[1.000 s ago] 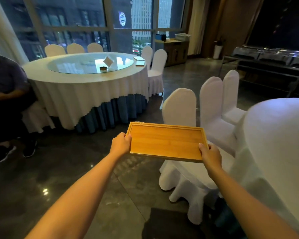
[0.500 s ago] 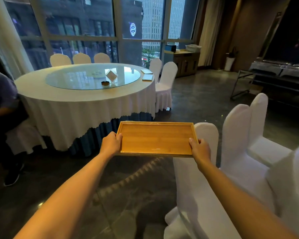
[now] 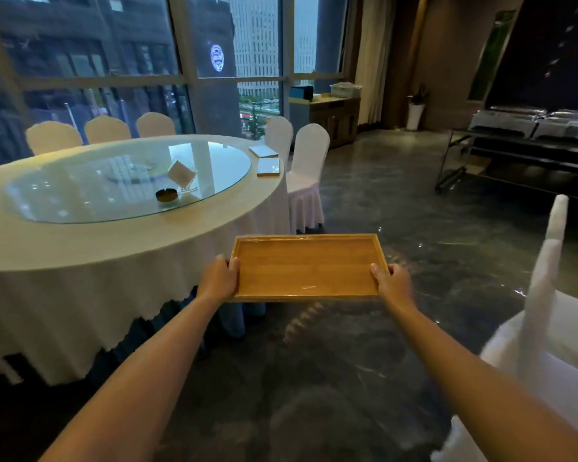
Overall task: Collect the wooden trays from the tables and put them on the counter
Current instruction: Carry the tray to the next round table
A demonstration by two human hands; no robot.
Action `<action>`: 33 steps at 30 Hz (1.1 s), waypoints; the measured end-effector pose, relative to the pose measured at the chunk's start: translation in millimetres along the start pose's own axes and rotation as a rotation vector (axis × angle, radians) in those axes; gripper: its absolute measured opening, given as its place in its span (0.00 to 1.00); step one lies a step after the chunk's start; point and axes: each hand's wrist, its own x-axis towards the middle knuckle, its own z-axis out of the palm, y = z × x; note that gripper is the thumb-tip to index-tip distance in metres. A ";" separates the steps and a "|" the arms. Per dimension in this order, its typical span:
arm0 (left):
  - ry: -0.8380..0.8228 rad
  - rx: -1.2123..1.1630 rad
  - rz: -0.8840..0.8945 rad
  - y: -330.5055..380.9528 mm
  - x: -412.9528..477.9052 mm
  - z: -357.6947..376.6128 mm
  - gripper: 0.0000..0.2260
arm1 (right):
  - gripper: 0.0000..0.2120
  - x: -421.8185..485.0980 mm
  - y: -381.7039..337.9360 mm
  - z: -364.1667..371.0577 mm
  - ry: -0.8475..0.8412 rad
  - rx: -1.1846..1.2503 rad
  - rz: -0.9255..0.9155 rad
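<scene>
I hold an empty rectangular wooden tray (image 3: pixel 306 266) level in front of me, above the dark floor. My left hand (image 3: pixel 219 278) grips its left short edge and my right hand (image 3: pixel 392 283) grips its right short edge. On the far right rim of the round table (image 3: pixel 80 255) lie two more flat trays (image 3: pixel 269 166), their surfaces glaring pale. A wooden counter (image 3: pixel 327 116) stands by the window at the back.
The round table has a white cloth, a glass turntable (image 3: pixel 127 178), a card stand and a small dark dish. White-covered chairs (image 3: pixel 306 175) ring it. Another white chair (image 3: pixel 544 311) is close at my right. A dark buffet stand (image 3: pixel 521 151) with steel dishes is far right.
The view has swung right and forward with the tray. The round table is nearer, the seated person at left has left view, and the near white chairs slid off to the right.
</scene>
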 end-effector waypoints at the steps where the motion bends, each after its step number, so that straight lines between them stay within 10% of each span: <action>1: 0.001 0.006 0.005 2.9 27.3 4.7 0.13 | 0.19 21.4 -5.5 10.7 0.010 0.000 0.006; 33: -0.010 0.084 -0.250 93.0 789.6 309.3 0.21 | 0.17 824.9 -98.4 335.3 -0.130 -0.171 -0.009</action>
